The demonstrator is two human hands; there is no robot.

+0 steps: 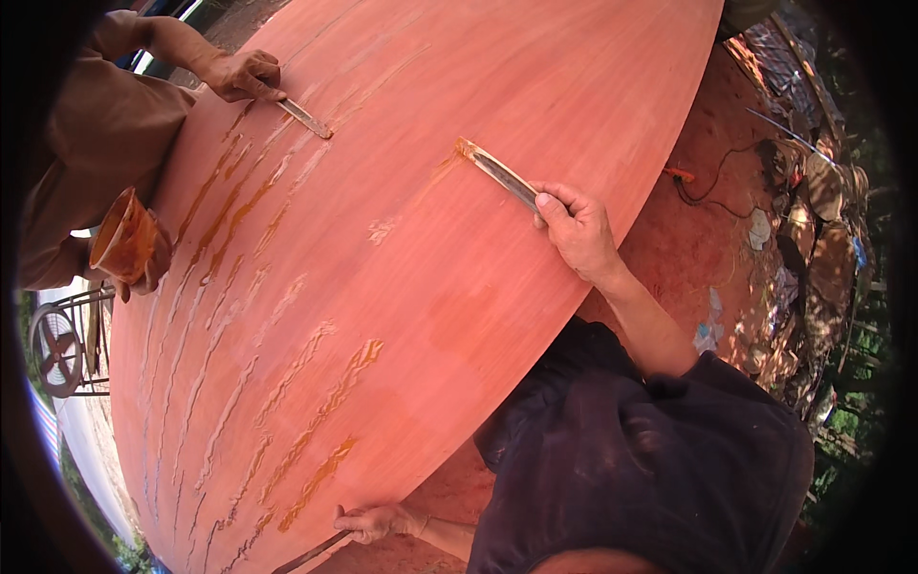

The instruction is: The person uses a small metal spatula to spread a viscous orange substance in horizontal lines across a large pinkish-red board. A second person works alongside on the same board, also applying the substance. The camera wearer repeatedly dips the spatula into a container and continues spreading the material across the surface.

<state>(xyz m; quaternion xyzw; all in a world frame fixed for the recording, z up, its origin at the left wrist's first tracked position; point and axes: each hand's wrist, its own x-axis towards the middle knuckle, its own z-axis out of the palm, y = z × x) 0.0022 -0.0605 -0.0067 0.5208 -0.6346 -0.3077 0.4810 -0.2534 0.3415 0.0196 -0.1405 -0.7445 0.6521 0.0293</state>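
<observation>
Handle narrow scraper [499,174] as probably light, stiff and slick at its coated far end, set against curved reddish surface [459,268] right of centre; grasp near end, as pinched by right hand [579,230], with left hand [375,522] at near edge closed round dark rod [317,550].

No letters, numbers, labels or signs can be read anywhere, whether on the broad, curved, reddish surface [449,306], the narrow, pale-edged scraper [502,174] in the right hand [580,232] or the orange-brown smeared cup [127,234].
</observation>
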